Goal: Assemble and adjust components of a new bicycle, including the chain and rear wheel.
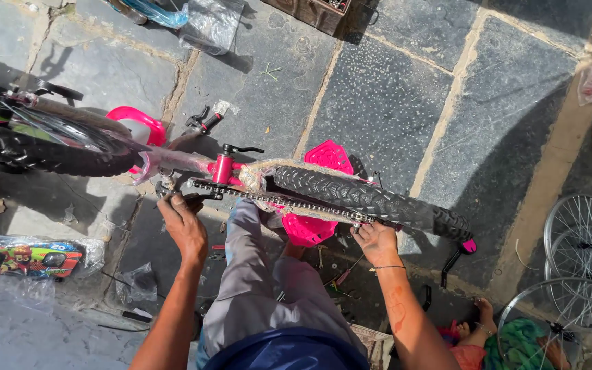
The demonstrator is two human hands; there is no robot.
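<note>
on the stone paving we have a pink child's bicycle (193, 162) upturned — its rear tyre (371, 200) above the chain (275, 199). our left hand (183, 223) pinches the chain's crank end, our right hand (377, 241) grips it by the rear hub — both closed.

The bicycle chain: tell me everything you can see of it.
The bicycle chain is a metal roller chain, pale and glinting in the sun. It runs taut in a nearly straight line along the upside-down pink bicycle frame, just below the black knobby rear tyre. The left hand is at its crank end, the right hand at its rear-wheel end, fingers touching it. Whether it sits fully on the sprockets cannot be told.
</note>
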